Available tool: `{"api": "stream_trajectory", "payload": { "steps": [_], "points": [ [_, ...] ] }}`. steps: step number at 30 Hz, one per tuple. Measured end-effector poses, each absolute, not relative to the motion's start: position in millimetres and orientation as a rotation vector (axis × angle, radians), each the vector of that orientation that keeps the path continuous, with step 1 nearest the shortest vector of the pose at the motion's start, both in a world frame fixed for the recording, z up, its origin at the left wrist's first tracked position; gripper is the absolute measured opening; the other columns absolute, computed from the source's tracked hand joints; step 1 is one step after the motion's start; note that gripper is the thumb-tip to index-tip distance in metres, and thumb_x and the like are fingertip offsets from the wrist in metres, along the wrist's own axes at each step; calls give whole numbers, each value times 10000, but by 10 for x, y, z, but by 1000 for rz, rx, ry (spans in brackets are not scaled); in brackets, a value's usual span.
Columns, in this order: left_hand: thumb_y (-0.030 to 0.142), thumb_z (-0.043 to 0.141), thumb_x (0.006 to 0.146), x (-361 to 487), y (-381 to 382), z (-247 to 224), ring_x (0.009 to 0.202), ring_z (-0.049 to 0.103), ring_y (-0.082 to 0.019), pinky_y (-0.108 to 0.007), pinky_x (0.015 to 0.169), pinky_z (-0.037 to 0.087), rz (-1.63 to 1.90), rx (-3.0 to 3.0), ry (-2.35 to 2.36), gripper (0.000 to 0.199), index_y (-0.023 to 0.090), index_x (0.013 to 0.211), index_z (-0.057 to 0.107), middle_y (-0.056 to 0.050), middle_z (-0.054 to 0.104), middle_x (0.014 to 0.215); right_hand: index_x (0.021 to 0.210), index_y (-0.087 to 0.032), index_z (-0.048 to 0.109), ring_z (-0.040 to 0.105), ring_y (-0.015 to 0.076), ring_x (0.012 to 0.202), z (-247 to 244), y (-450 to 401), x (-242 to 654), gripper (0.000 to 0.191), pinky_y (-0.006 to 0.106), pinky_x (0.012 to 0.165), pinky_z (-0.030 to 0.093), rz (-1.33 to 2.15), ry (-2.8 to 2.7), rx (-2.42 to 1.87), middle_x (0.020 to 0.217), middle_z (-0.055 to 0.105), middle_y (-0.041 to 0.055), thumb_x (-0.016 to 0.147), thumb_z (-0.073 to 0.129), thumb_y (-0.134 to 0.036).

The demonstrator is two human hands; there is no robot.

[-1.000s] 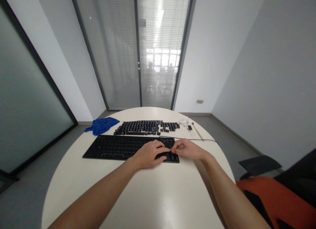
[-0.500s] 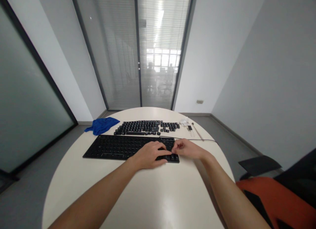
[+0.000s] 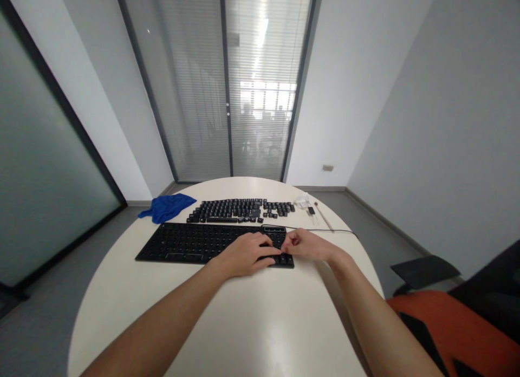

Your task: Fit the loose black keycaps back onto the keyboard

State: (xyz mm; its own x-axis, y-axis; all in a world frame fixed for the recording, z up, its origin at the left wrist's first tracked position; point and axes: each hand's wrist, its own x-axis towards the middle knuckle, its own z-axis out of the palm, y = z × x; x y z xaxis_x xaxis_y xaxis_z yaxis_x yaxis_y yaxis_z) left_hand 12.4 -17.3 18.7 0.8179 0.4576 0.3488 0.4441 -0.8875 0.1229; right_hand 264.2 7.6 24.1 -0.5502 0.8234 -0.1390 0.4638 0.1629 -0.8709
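Head view: on the near part of the round white bench [image 3: 252, 323], the left hand [image 3: 242, 254] lies palm-down, fingers loosely spread, over the right part of the black keyboard [image 3: 184, 242]; the right hand [image 3: 306, 245] is pinched closed at its right end, any keycap between the fingertips too small to tell. Beyond lie loose black keycaps [image 3: 231, 208], flanked by a blue cloth [image 3: 169, 206] and a thin stick [image 3: 324, 216]
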Motion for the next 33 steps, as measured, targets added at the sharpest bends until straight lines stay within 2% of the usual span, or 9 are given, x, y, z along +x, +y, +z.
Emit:
{"api": "stream_trajectory", "payload": {
  "steps": [11,16,19,21,23,25,27,29,33],
  "points": [
    [362,533,999,142,-183,151,1038,584,-223,-369,909,450,589,2962,748,289,280,1246,658,-59,634,1144,736,-155,678,554,137,630,177,103,2656,108,237,580,412,1245,-2159,-1295,696,686,7,685,644,-244],
    [349,542,993,134,-189,138,1049,578,-221,-371,928,443,615,2920,765,285,293,1250,651,-52,630,1149,764,-158,689,485,117,587,152,116,2682,138,230,543,354,1124,-2229,-1201,629,585,-27,762,645,-288],
    [318,522,998,134,-194,126,1064,579,-220,-375,948,443,625,2888,783,291,270,1263,633,-56,635,1161,815,-161,686,504,135,609,62,211,2679,203,250,585,397,914,-2155,-1231,638,580,-15,845,593,-340],
    [318,509,1002,135,-197,118,1075,580,-223,-384,962,447,639,2872,801,298,244,1268,620,-68,637,1171,936,-165,687,555,164,663,-28,300,2682,236,279,640,448,687,-2061,-1309,711,630,16,890,546,-348],
    [324,507,1002,138,-198,108,1090,578,-226,-391,975,452,662,2861,811,297,225,1258,618,-77,634,1182,1083,-165,657,622,203,834,-123,387,2695,272,323,774,496,480,-1991,-1369,930,689,81,910,524,-327],
    [324,531,989,142,-196,98,1114,565,-235,-407,997,447,705,2850,826,287,212,1237,623,-81,631,1184,1217,-160,602,604,251,1090,-205,455,2713,344,380,943,479,322,-2007,-1383,1211,651,144,918,514,-306],
    [313,557,973,146,-193,89,1139,550,-246,-428,1018,438,754,2841,846,276,206,1217,627,-83,631,1176,1347,-150,518,533,279,1248,-265,502,2724,443,425,1058,416,213,-2066,-1399,1360,577,168,928,491,-291],
    [304,567,966,147,-191,81,1152,543,-250,-440,1027,437,783,2834,862,272,206,1214,623,-85,630,1178,1437,-144,431,498,295,1297,-300,533,2721,518,454,1092,386,136,-2117,-1430,1435,525,174,938,463,-278],
    [312,569,969,149,-189,66,1141,549,-238,-419,1025,452,754,2834,876,281,194,1220,611,-83,628,1198,1519,-158,323,496,329,1285,-311,565,2687,576,494,1056,397,72,-2186,-1508,1512,463,154,953,397,-239]
  ]
}}
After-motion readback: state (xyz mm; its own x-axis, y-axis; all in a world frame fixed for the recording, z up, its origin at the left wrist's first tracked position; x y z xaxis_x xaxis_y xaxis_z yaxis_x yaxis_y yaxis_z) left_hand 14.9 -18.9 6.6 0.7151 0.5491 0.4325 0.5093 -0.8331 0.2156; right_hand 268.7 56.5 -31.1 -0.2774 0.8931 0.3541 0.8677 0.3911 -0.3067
